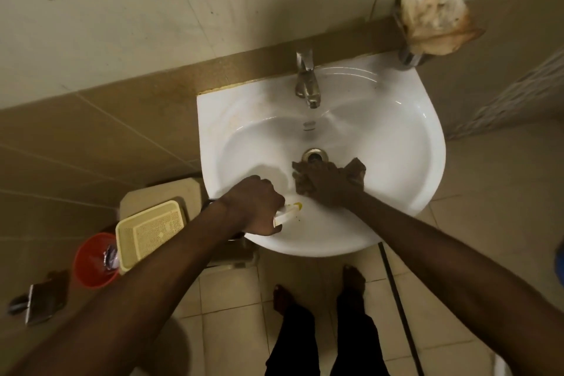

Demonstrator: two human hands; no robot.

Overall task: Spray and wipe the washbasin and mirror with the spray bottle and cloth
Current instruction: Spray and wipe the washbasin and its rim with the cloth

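Round white shiny washbasin. Crumpled dark brown cloth inside it. Silver metal tap. White plastic spray bottle, yellow bit at tip. Square pale yellow plastic basket, tiny holes in grid. Round red plastic bucket. Wall tiles cream above, tan below.

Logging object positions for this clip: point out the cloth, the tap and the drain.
cloth [356, 170], head view, on the brown corner right of the pressing hand.
tap [306, 82], head view, on the metal spout's middle.
drain [314, 154], head view, on its metal ring.
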